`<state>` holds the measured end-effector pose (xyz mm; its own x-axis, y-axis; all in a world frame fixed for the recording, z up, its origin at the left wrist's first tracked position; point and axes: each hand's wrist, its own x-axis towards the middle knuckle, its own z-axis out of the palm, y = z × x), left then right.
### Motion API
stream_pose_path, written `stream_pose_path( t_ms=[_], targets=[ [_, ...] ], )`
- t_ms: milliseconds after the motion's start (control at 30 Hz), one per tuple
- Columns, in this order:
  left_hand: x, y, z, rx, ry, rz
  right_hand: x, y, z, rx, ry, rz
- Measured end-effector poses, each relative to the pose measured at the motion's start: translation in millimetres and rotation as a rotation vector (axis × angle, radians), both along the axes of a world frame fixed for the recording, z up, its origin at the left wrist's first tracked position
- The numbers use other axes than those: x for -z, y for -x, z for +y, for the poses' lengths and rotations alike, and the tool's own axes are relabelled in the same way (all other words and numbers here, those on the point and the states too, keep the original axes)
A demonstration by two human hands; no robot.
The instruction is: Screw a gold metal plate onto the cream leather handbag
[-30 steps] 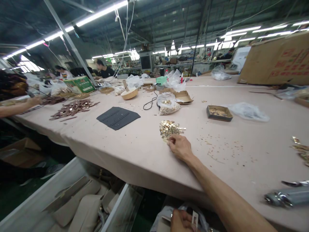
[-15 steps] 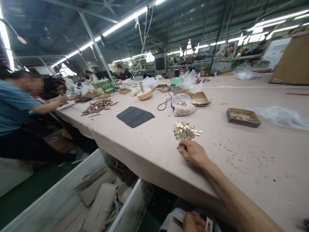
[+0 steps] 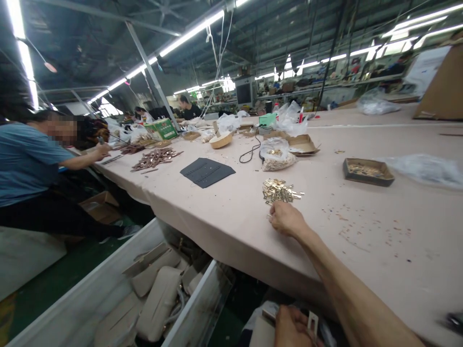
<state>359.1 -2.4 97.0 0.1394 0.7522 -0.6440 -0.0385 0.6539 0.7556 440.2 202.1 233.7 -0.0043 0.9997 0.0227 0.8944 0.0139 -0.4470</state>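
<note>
My right hand rests on the pink table, fingers curled in a pinch on a small gold metal piece just in front of a pile of gold metal fittings. Down at the bottom edge, below the table, my left hand is closed round a beige piece with a small metal buckle sticking up from it.
A dark sheet, a bag of small parts, an open cardboard box and a brown tray lie further back. A person in blue works at the left beside brown strips. A white bin of beige parts stands below the table edge.
The view has swung left, bringing the person in blue into sight. My right hand pulled one gold piece a little way from the pile towards me.
</note>
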Motion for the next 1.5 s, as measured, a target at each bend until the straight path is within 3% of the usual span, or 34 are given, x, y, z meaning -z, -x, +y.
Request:
stream_pose_path(
  t_ms=[133,267,333,400,500,567,700,867,1033,1233,1500],
  targets=[
    [11.1,-8,2,0.02,0.038,0.051,-13.5,-3,-26,-0.04,-0.045,0.112],
    [2.9,-8,1,0.045,0.119,0.061,-11.3,-21,-107,-0.114,-0.118,0.65],
    [-5.3,-3,1,0.098,0.072,-0.023,3.2,-33,-155,-0.068,-0.073,0.892],
    [-9.4,3,5,0.142,0.033,-0.069,26.6,-43,-198,0.074,-0.034,1.024],
    [-7.4,6,10,0.208,0.016,-0.118,70.2,-51,-245,0.353,0.023,1.053],
    [-5.5,5,10,0.244,0.024,-0.117,95.3,-54,-262,0.481,0.076,1.027],
    [-6.5,4,10,0.277,0.038,-0.108,117.6,-55,-262,0.507,0.09,1.011],
    [-8.8,8,9,0.309,0.016,-0.182,120.6,-54,-244,0.47,0.13,1.07],
    [-7.5,9,7,0.335,-0.005,-0.198,126.6,-46,-242,0.53,0.167,1.044],
    [-3.2,13,7,0.387,-0.036,-0.24,122.0,-39,-243,0.589,0.148,0.959],
    [-3.2,15,5,0.413,-0.051,-0.221,117.3,-36,-241,0.649,0.207,1.033]
  ],
)
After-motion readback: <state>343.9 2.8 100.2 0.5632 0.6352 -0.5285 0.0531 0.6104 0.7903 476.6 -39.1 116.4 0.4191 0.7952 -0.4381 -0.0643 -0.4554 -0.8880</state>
